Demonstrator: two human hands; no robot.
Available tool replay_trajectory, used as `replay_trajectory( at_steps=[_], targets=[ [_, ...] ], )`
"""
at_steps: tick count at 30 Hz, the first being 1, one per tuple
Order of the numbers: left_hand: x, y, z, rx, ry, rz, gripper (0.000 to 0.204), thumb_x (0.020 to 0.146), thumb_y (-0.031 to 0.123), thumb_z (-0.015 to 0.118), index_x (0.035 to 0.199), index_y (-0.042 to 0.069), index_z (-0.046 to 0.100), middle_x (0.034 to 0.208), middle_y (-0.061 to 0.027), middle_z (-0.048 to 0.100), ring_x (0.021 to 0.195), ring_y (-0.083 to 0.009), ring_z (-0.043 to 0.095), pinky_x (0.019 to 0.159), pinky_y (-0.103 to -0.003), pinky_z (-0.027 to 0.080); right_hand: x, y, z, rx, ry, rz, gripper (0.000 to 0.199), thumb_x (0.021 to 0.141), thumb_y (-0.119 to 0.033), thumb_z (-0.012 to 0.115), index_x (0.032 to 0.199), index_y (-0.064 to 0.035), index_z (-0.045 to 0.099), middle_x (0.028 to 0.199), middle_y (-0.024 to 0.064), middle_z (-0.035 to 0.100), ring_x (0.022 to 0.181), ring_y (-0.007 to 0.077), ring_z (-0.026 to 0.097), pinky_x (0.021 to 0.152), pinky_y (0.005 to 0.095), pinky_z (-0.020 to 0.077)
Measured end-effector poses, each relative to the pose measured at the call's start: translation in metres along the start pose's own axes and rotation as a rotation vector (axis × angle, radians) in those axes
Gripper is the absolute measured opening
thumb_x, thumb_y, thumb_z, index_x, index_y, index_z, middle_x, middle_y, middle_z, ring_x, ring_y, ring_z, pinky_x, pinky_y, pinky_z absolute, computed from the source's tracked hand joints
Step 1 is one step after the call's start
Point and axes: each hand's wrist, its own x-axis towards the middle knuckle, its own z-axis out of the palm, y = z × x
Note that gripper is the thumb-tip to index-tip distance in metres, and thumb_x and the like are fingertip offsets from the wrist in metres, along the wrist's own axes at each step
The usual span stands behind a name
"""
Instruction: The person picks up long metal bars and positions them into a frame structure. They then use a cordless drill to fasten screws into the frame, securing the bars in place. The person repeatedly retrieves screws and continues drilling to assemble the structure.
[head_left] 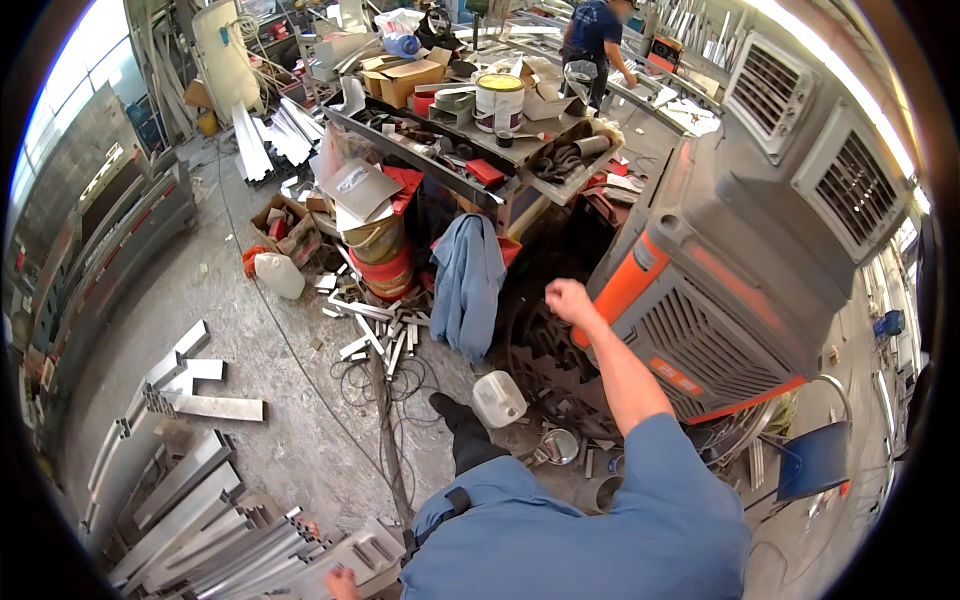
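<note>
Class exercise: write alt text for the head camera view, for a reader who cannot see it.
Seen from above in a cluttered metal workshop, a person's right hand is closed in a fist beside a large grey and orange machine. Their left hand rests on stacked aluminium profiles on the floor.

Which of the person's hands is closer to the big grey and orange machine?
Right. The right hand is closed in a fist beside the grey and orange machine. The left hand is far off, low down by the metal profiles.

matt grey-and-orange plastic cooler [740, 270], shiny metal profiles [200, 520], rough concrete floor [270, 350]
</note>
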Motion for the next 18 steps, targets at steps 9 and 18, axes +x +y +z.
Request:
replay_trajectory(
  at_steps=[9,18],
  targets=[
    [-0.010,0.172,0.154,0.449,-0.185,-0.133,0.018,0.080,-0.001,0.067,0.086,0.002,0.050,0.078,-0.0038,0.054,0.071,-0.0132,0.051,0.064,-0.030,0.046,0.318,-0.007,0.058,-0.067,0.250,-0.012,0.026,0.080,-0.016,0.074,0.101,-0.0018,0.069,0.089,0.0157,0.070,0.087,0.0320,0.069,0.080,0.0398,0.0540],
    [0.090,0.263,0.163,0.296,-0.073,0.111,0.019,0.081,-0.003,0.067,0.087,0.002,0.050,0.079,-0.0031,0.053,0.071,-0.0121,0.050,0.065,-0.029,0.046,0.424,0.003,0.093,-0.688,-0.238,0.144,0.034,0.079,-0.023,0.074,0.105,-0.0026,0.068,0.104,0.0226,0.069,0.101,0.0369,0.069,0.086,0.0473,0.0574]
  ],
)
